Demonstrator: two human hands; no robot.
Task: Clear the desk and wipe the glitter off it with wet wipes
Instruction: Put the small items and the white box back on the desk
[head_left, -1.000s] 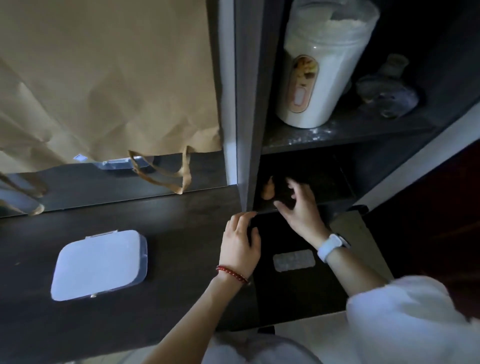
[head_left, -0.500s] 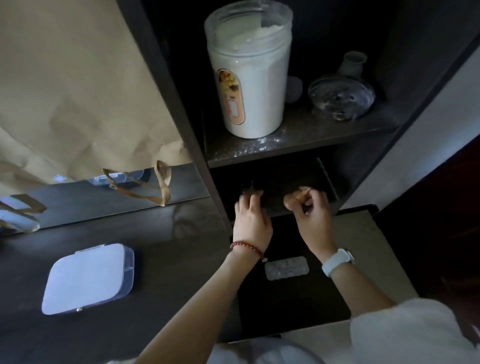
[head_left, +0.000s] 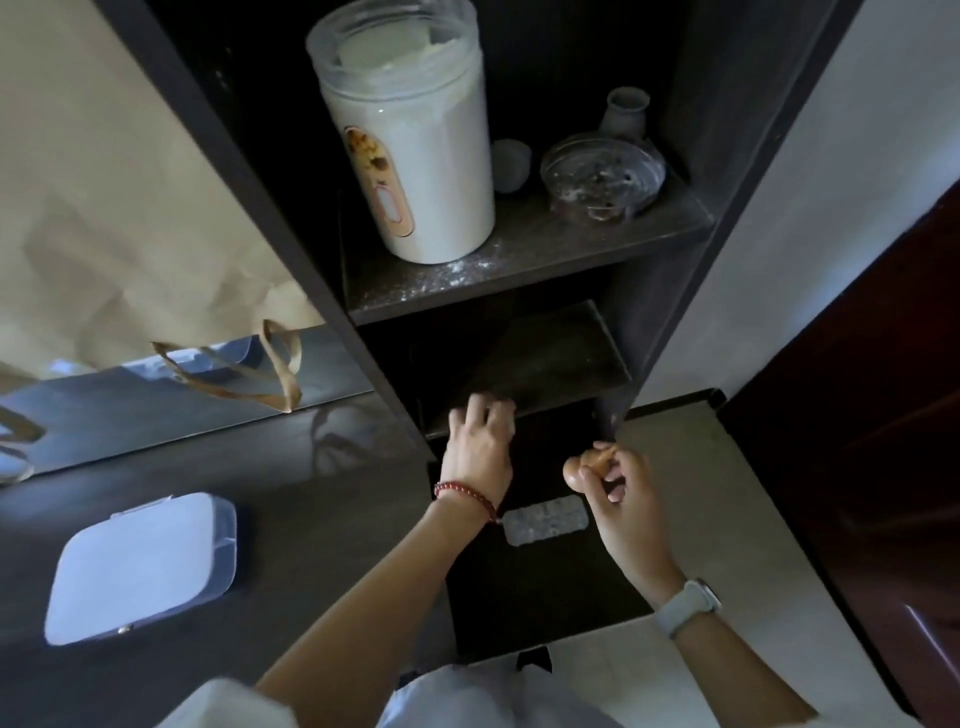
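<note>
Just the one camera, on my head, wide-angle, pointing forward and steeply down. I'm up close to the dark shelf unit (head_left: 524, 270), which fills the middle; the desk (head_left: 322, 493) runs off left, and both forearms come in from the bottom edge.

desk (head_left: 322, 519): white lidded box (head_left: 140, 566) near left | shelf (head_left: 519, 260): white canister (head_left: 410, 140) left, glass dish (head_left: 602, 176) right, powder-dusted
</note>
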